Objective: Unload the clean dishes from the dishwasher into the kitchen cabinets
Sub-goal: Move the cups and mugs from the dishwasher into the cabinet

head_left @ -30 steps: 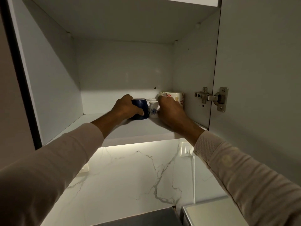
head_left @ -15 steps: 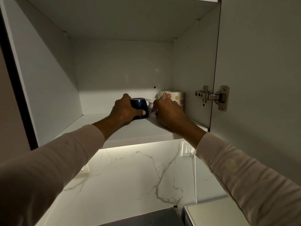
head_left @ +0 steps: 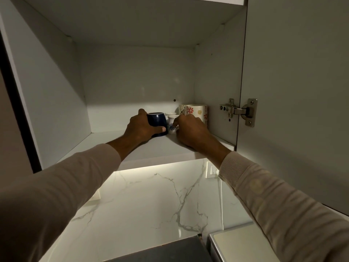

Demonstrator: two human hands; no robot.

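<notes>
Both arms reach up into an open wall cabinet. My left hand grips a dark blue cup that stands on the cabinet shelf, thumb across its front. Right beside it stands a small white cup with a blue flower; my right hand pinches it low on its side. Another small white cup shows just behind. A larger flowered mug stands in the back right corner.
The cabinet door hangs open on the right, with its metal hinge. The left half of the shelf is bare. Below are a marble backsplash, a wall socket with a cord, and a white appliance top.
My right hand has slid down and back a little along the small white cup, uncovering more of the flowered mug. The left hand stays on the blue cup.
</notes>
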